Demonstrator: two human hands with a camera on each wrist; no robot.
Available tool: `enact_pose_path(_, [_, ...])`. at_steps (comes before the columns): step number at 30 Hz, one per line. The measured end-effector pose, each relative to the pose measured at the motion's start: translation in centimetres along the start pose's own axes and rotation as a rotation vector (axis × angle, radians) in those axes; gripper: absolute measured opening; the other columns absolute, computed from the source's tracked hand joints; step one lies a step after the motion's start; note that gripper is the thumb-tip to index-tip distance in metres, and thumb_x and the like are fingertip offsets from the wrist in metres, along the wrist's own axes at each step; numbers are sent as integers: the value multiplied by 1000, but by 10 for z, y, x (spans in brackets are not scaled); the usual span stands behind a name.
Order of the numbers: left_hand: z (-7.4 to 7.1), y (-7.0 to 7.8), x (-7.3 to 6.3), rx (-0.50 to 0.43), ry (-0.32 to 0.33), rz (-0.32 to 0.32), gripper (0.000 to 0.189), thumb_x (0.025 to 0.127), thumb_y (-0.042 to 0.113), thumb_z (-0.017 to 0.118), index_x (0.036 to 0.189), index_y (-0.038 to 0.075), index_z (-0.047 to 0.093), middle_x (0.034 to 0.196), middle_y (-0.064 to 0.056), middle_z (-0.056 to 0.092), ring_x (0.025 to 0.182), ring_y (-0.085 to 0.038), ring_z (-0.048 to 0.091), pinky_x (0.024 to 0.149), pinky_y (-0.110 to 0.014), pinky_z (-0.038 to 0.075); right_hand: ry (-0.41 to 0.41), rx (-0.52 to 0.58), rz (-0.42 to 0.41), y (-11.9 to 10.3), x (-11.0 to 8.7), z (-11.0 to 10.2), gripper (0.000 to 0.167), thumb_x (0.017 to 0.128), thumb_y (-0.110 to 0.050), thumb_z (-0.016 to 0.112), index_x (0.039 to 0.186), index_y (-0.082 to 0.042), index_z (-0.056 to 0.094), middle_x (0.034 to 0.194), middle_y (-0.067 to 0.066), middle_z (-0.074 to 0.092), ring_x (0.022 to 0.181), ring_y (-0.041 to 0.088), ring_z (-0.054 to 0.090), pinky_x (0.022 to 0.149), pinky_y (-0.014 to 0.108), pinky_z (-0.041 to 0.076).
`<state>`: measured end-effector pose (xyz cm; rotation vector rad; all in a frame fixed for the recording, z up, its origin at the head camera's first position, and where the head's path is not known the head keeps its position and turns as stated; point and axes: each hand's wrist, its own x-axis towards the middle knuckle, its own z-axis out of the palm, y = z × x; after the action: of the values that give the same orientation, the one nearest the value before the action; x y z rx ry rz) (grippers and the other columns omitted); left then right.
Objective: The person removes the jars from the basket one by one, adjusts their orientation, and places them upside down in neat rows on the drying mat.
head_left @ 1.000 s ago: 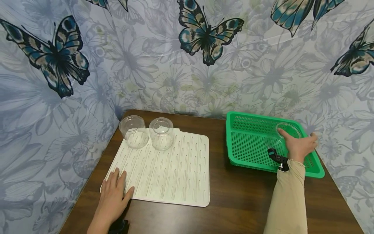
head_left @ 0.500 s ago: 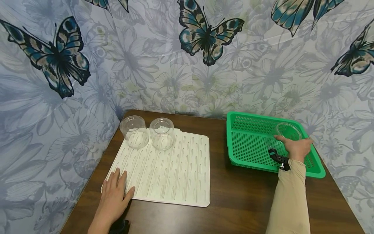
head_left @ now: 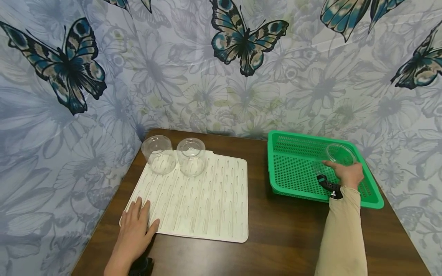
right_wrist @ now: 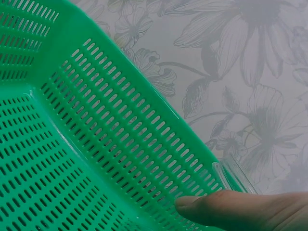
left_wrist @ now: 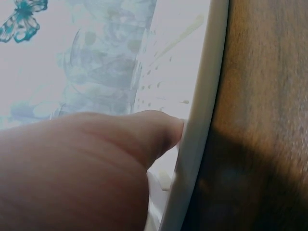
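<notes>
In the head view my right hand [head_left: 349, 175] is inside the green basket [head_left: 291, 193], holding a clear cup [head_left: 341, 153] by its near side. The thumb shows; the other fingers are mostly hidden behind the hand. The right wrist view has only the thumb [right_wrist: 226, 209] and a bit of the clear cup's rim [right_wrist: 236, 174] past it. My left hand [head_left: 132, 232] rests with spread fingers on the near left corner of the white ridged mat [head_left: 207, 203]. Two clear cups [head_left: 159, 155] [head_left: 191, 158] stand side by side at the mat's far left.
A brown wooden table [head_left: 276, 237] carries the mat on the left and the basket on the right, with a strip of bare wood between them. Cloth printed with butterflies and flowers [head_left: 248, 99] hangs behind and at the sides.
My right hand's fingers have drawn in from spread out at the right to closer round the cup, and the hand has shifted slightly. My left hand and the two cups have stayed put.
</notes>
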<state>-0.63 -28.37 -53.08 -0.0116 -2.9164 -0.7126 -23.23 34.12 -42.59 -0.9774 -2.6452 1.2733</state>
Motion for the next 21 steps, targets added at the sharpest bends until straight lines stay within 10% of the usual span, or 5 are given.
enact_pose_path(21, [-1,0,1,-6,-27,-15,70,106,24,73,155,-17,44,165,-46,24,152,-69,16,119,-85,12,22,70,-65,-10,-21,-8,116,99,-50,76,172,6,5,176,35,11,162,53,15,127,64,30])
